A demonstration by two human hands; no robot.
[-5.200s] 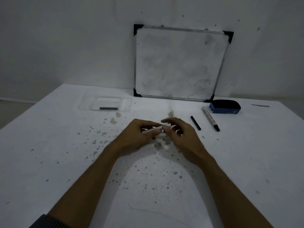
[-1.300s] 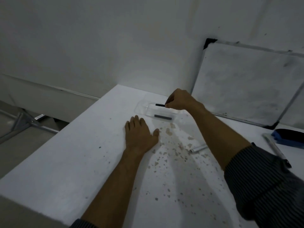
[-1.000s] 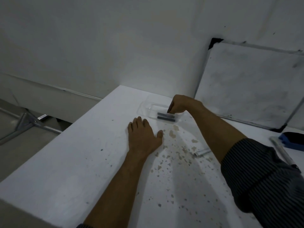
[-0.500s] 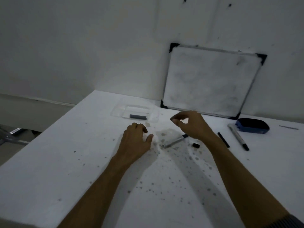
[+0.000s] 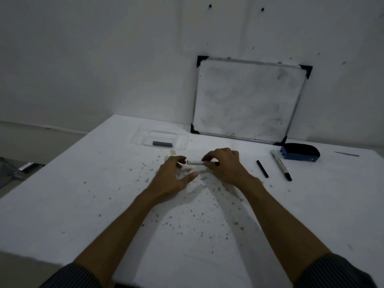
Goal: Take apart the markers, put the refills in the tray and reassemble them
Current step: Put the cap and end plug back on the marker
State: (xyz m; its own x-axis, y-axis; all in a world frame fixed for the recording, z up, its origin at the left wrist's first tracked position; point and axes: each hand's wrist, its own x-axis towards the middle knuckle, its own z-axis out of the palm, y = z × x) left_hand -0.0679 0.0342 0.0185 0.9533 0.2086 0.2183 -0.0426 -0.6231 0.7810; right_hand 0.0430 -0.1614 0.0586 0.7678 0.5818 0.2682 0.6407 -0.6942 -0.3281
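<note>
A white marker barrel lies level just above the table's middle, with my right hand shut on its right end. My left hand sits at the barrel's left end with fingers spread, thumb low, holding nothing that I can see. A clear plastic tray stands further back on the left with dark refills lying in it. To the right lie a black marker cap and a whole white marker with a black tip.
A small whiteboard leans on the wall at the back. A blue eraser sits below its right corner. The white table is speckled with dark spots; its left edge drops off near the tray.
My right hand left the tray, came back to the middle and picked up the marker barrel from the table. My left hand lifted off the table and moved to the barrel's left end.
</note>
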